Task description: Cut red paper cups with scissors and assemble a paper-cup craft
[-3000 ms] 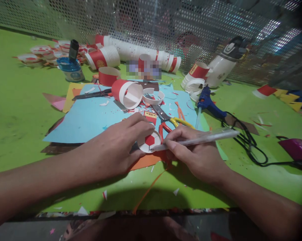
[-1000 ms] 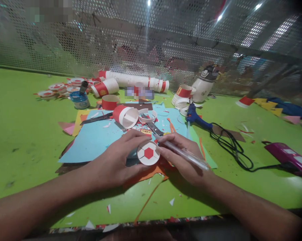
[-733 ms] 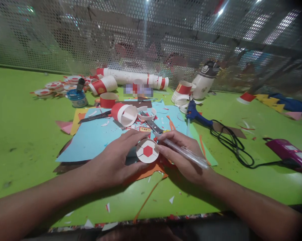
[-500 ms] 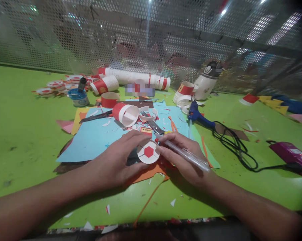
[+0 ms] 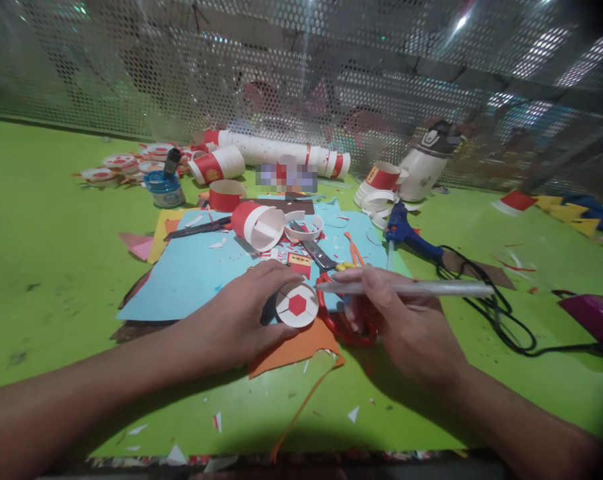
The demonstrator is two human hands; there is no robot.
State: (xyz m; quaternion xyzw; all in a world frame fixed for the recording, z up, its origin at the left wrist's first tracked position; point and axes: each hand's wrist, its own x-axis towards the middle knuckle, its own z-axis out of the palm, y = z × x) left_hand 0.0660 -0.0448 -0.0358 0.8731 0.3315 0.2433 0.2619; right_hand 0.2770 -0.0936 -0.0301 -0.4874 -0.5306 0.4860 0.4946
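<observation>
My left hand [image 5: 249,303] is closed around the edge of a small white paper disc [image 5: 297,305], thumb below and fingers above. A red hexagon sits in its middle, with dark lines running out to the rim. In my right hand [image 5: 406,320] is a pen [image 5: 431,288] with a clear barrel, its tip pointing left and close to the disc's right edge. Scissors [image 5: 321,255] with red and yellow handles lie just behind, partly hidden by my right hand. A cut red and white paper cup [image 5: 257,227] rests on the blue paper [image 5: 196,267] beyond my hands.
A blue glue gun [image 5: 406,230] with a black cable lies to the right. At the back are a blue jar [image 5: 164,189], a stack of paper cups [image 5: 281,152], a white bottle-like container [image 5: 426,160] and several finished discs [image 5: 116,163]. Orange paper [image 5: 296,350] lies in front.
My right hand has moved right, away from the disc, and the pen has swung from slanting to nearly level. My left hand still holds the disc in place.
</observation>
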